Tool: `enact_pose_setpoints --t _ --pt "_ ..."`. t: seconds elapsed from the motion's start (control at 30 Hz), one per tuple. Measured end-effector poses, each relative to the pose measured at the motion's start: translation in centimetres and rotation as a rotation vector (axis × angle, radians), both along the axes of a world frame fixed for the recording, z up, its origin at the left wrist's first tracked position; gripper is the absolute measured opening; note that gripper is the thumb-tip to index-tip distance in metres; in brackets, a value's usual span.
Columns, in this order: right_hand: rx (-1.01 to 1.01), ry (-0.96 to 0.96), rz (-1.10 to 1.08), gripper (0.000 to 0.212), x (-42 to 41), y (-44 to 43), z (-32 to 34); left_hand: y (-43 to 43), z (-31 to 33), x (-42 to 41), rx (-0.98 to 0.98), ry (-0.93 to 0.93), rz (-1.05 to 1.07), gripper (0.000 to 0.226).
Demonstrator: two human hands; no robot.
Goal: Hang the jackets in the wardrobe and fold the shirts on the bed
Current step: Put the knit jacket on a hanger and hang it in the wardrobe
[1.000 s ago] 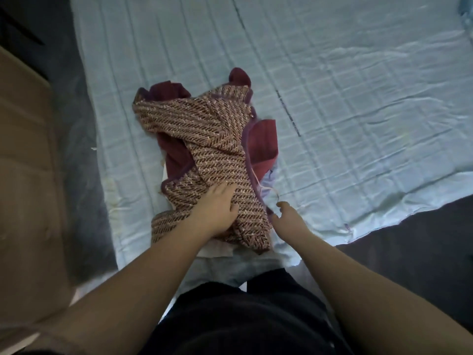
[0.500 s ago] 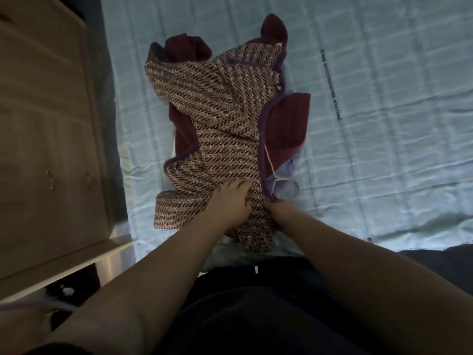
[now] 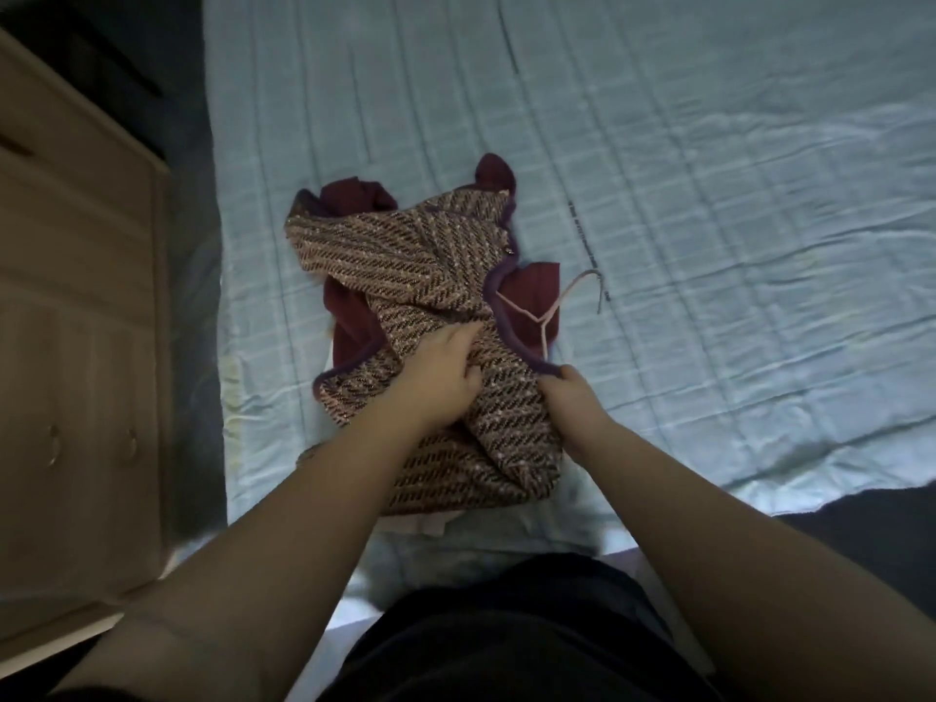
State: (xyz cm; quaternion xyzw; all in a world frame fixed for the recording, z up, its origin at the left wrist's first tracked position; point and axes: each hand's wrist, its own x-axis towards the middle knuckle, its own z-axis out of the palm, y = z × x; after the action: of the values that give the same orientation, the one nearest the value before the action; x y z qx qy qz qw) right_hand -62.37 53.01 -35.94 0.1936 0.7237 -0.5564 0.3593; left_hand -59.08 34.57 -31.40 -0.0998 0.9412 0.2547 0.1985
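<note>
A pink-and-brown tweed jacket point(image 3: 395, 260) with maroon lining and purple trim lies crumpled on the light blue bed sheet point(image 3: 709, 245). My left hand point(image 3: 440, 377) grips a bunch of the tweed fabric near the jacket's middle. My right hand point(image 3: 567, 392) pinches the purple trimmed edge just to the right. A thin pink wire hanger point(image 3: 549, 311) pokes out of the jacket's opening, its grey hook resting on the sheet. A white garment point(image 3: 430, 524) shows under the jacket's near edge.
A light wooden cabinet point(image 3: 76, 347) with small knobs stands at the left, close beside the bed. Dark floor shows at the lower right past the sheet's edge. My dark clothing fills the bottom of the view.
The hanger has slid further out of the jacket, so its hook now lies on the sheet. Both hands have closed on the fabric, the right one now pinching the trim.
</note>
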Motion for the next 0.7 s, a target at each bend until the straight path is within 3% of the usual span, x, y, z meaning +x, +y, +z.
enact_pose_setpoints --t 0.07,0.13,0.2,0.4,0.7 --pt "-0.040 0.040 -0.089 0.033 1.2 0.2 2.9 -0.8 1.8 1.0 0.000 0.044 -0.004 0.063" --pt "0.000 0.154 -0.073 0.025 2.6 0.4 5.6 -1.4 3.7 2.2 0.007 0.073 0.001 0.065" --pt "0.030 0.275 0.006 0.018 4.4 0.6 8.6 -2.1 6.4 4.0 0.012 0.117 0.014 0.065" --pt "0.073 0.541 0.236 0.024 8.0 1.1 18.4 -4.1 14.3 7.4 0.025 0.311 0.012 0.067" --pt "0.137 0.918 0.453 0.003 9.8 3.6 34.3 -6.6 27.0 8.6 -0.024 0.564 0.005 0.067"
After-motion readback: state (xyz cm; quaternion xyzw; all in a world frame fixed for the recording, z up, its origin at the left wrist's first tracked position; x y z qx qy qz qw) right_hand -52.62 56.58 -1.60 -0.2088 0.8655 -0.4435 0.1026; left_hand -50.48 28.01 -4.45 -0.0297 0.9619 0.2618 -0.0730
